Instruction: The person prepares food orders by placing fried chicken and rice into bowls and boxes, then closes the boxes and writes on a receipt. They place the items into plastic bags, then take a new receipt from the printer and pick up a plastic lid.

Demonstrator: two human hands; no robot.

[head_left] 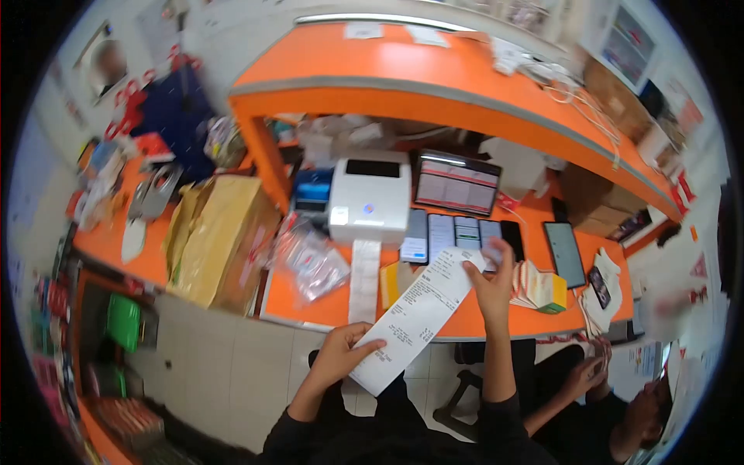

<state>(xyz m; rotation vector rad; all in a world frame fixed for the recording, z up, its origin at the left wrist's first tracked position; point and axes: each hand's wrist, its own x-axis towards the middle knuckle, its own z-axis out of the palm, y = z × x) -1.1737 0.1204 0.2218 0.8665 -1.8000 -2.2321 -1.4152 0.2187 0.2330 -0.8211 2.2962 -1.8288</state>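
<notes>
A long printed receipt (418, 310) slants across the front of the orange desk, held between both hands. My left hand (341, 356) pinches its lower left edge, thumb on top. Near the upper right end, my right hand (494, 283) grips the paper with the thumb over the print; its upper fingers look blurred. Behind the receipt stands a white label printer (370, 198), with a paper strip (364, 283) hanging from its front. Several phones lie in a row behind the receipt, among them a phone with a white screen (441, 236).
A tablet (457, 184) leans under the orange shelf (434, 93). Left of the printer are clear plastic bags (314, 260) and a cardboard box (221, 240). A dark tablet (564, 254) and a paper stack (535, 287) lie right. Another person (589, 403) sits at lower right.
</notes>
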